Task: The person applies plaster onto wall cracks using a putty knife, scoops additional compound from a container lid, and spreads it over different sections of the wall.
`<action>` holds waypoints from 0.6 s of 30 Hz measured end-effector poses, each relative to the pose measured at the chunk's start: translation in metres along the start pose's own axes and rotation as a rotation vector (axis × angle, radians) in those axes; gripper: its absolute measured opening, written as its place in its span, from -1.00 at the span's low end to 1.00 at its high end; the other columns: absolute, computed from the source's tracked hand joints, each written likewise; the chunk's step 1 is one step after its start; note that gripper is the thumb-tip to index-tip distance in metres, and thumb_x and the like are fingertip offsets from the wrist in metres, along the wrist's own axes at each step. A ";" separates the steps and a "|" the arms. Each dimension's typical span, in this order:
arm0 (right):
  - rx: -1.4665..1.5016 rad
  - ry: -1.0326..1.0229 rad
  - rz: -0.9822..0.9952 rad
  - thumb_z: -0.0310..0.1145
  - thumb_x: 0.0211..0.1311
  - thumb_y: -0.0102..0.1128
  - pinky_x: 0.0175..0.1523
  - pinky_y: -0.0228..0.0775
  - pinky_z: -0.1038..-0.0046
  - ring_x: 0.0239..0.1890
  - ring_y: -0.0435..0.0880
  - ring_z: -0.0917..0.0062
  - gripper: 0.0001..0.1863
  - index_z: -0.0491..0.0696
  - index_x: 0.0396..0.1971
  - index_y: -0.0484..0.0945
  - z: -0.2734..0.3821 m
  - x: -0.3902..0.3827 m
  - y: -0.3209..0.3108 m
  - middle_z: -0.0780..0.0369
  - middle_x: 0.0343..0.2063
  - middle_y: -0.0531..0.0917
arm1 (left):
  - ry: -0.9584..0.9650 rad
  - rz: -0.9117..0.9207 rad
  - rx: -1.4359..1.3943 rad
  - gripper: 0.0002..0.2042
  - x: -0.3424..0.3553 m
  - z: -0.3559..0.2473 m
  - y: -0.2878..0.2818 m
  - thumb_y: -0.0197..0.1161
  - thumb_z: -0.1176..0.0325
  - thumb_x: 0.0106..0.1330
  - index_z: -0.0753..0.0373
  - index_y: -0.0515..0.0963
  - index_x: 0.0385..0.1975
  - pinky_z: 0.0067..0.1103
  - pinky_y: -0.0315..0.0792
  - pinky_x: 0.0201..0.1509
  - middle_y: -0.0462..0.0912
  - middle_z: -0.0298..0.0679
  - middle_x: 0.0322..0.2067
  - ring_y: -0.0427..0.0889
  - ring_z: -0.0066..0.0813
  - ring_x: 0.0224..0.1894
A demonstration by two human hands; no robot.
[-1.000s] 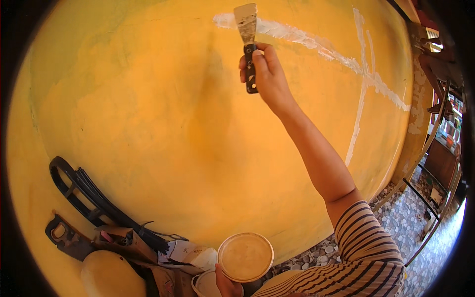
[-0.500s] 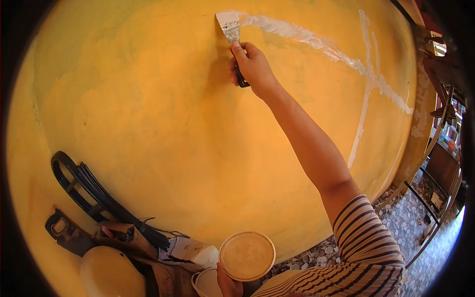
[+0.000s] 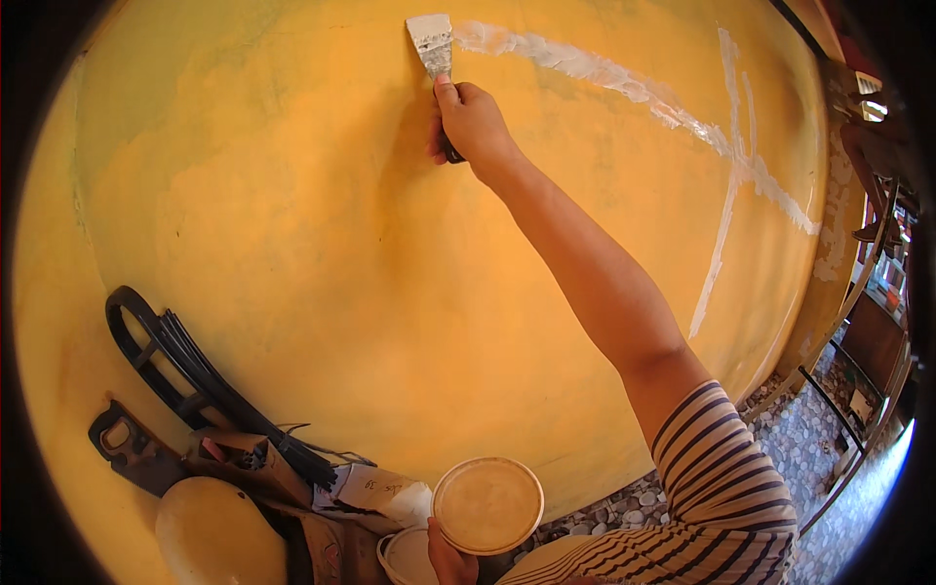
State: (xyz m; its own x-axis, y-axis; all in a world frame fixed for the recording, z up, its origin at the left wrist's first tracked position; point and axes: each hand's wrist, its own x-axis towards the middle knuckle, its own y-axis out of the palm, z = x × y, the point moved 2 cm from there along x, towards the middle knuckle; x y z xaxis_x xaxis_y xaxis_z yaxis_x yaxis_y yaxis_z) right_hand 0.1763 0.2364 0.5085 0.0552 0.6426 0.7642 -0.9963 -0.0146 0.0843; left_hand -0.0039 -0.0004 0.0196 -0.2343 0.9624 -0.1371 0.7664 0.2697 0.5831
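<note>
My right hand [image 3: 472,123] is wrapped around the dark handle of a putty knife [image 3: 431,45], arm stretched up. The knife's broad blade, smeared with whitish filler, lies against the yellow wall [image 3: 292,234]. Just right of the blade begins a band of white filler [image 3: 585,70] that slopes down to the right and crosses thinner upright streaks [image 3: 726,185]. Low in the view, my left hand [image 3: 452,560] grips a round, pale lid-like disc [image 3: 487,505] by its left edge. Most of that hand's fingers are hidden under the disc.
At lower left, a handsaw [image 3: 132,448], a black curved frame [image 3: 180,366], a rounded yellowish object [image 3: 219,531] and a white bucket [image 3: 408,556] crowd beside the wall. Pebbled flooring [image 3: 624,502] runs along its base. Metal railings [image 3: 848,390] stand at far right.
The putty knife in my right hand has shifted a little left and up along the wall. The view has turned slightly. My left hand keeps hold of the disc.
</note>
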 end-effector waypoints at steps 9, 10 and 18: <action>0.044 0.198 0.056 0.06 0.46 -0.08 -0.56 0.46 0.43 -0.68 0.57 0.48 -0.46 -0.20 -0.38 0.46 0.003 -0.013 -0.008 0.21 -0.62 0.55 | 0.020 0.057 0.008 -0.57 0.000 -0.007 0.005 -0.24 0.12 0.57 0.33 0.43 0.09 -0.47 0.42 0.12 0.57 -0.16 -0.03 0.53 -0.38 0.01; 0.041 0.210 0.058 0.07 0.45 -0.07 -0.57 0.45 0.44 -0.69 0.56 0.48 -0.46 -0.20 -0.38 0.46 -0.001 -0.017 -0.008 0.22 -0.64 0.54 | 0.212 0.145 0.306 -0.55 0.003 -0.009 -0.003 -0.26 0.10 0.57 0.33 0.42 0.10 -0.47 0.42 0.13 0.57 -0.16 -0.02 0.53 -0.38 0.02; -0.076 0.089 0.047 0.11 0.44 -0.07 -0.64 0.35 0.48 -0.77 0.49 0.54 -0.43 -0.19 -0.42 0.46 0.003 -0.011 -0.024 0.26 -0.70 0.49 | -0.049 0.062 -0.099 -0.53 0.008 0.003 -0.004 -0.22 0.06 0.56 0.35 0.42 0.10 -0.46 0.41 0.13 0.57 -0.12 -0.02 0.53 -0.34 0.02</action>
State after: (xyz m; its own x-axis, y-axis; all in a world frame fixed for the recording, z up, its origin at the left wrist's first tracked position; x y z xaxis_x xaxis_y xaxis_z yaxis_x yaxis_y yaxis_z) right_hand 0.1997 0.2272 0.5005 0.0061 0.7081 0.7060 -0.9999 0.0101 -0.0016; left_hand -0.0071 0.0067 0.0140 -0.1575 0.9781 -0.1358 0.7152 0.2078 0.6673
